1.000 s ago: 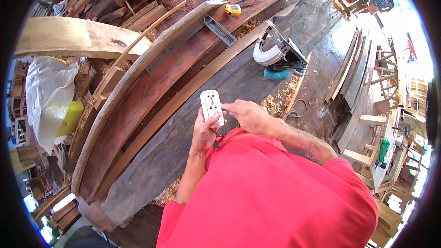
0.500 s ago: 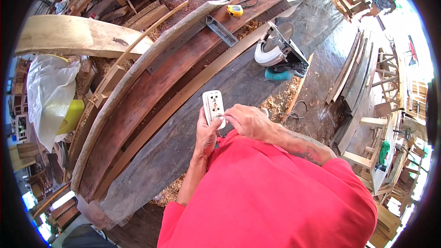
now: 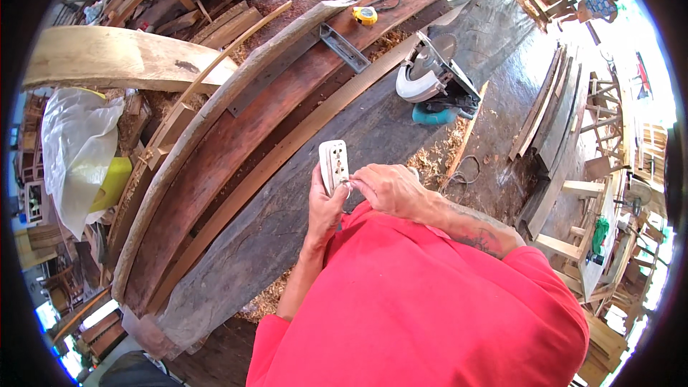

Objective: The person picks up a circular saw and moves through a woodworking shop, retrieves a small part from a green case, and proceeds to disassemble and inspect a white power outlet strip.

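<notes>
A white power strip (image 3: 332, 160) with several sockets on its face is held upright in front of my red shirt. My left hand (image 3: 322, 209) wraps round its lower part, with the thumb near the strip's bottom end. Close by, the fingers of my right hand (image 3: 393, 189) are pinched together at that same end. What they grip there is too small to make out. Beyond my hands, a circular saw (image 3: 428, 84) with a teal handle and a bare blade rests on the dark slab (image 3: 287, 193).
Long reddish plank (image 3: 236, 140) lies left of the slab, bearing a yellow tape measure (image 3: 365, 16) and a metal bracket-like tool (image 3: 345, 48). Wood shavings (image 3: 437, 156) and a looped cable (image 3: 467, 170) lie near the saw. Stacked boards (image 3: 550, 111) stand right; a person (image 3: 600, 6) is far off.
The power strip has turned slightly, showing more of its side edge. My right fingers remain pinched at its lower end, and both hands have barely shifted.
</notes>
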Available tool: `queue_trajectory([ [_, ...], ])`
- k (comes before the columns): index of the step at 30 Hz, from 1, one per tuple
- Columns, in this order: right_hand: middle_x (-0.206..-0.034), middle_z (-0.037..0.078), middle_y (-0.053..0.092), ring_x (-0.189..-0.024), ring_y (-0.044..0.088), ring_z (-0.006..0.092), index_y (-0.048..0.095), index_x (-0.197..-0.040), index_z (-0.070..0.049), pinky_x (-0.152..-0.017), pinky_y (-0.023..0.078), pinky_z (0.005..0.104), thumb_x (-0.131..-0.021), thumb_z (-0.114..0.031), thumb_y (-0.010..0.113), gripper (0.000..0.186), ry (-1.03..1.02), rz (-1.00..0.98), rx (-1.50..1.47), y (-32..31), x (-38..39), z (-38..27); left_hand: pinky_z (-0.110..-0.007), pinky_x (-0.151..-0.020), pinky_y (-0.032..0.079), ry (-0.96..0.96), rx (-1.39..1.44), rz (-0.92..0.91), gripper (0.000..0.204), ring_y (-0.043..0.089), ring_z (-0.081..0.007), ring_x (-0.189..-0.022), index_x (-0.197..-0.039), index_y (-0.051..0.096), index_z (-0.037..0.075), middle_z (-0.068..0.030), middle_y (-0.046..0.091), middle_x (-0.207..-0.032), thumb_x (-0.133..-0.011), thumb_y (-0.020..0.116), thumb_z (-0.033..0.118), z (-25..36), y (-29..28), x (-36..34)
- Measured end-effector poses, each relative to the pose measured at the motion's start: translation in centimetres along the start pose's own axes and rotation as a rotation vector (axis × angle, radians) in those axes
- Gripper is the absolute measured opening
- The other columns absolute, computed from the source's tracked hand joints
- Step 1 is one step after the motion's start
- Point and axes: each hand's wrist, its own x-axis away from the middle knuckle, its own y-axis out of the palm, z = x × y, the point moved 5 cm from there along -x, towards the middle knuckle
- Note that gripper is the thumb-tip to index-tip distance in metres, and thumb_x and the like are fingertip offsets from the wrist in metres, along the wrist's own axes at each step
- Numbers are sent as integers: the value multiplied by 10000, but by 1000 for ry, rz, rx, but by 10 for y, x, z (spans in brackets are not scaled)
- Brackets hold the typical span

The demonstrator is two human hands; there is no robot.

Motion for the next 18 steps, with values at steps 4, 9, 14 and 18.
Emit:
queue_trajectory([
  [4,-690,158,654,-626,655,383,595,-800,-54,-547,506,493,-970,-238,634,254,74,-52,99,-2,-1,-4,-290,-940,503,116,-136,20,653,588,-143,-1124,-1499,323,12,-85,565,-1301,-907,596,-25,0,4,3],
  [9,-688,185,648,-628,649,407,550,-792,-42,-551,499,514,-996,-273,614,315,177,-108,168,6,6,10,-272,-914,507,105,-99,14,648,591,-128,-1106,-1508,309,22,-83,567,-1296,-918,574,-27,-2,4,4],
  [14,-865,235,677,-814,670,445,550,-1060,-1,-701,535,506,-1012,-255,596,263,163,-69,-107,13,11,11,-272,-891,521,51,9,-6,631,621,-117,-1044,-1494,326,31,-70,595,-1250,-919,581,-28,-1,5,5],
  [18,-980,246,670,-953,657,445,505,-1176,13,-816,528,485,-999,-182,607,283,76,-86,-133,18,16,16,-279,-891,526,33,27,7,624,623,-120,-1045,-1486,336,36,-68,594,-1250,-917,581,-35,-3,1,6],
])
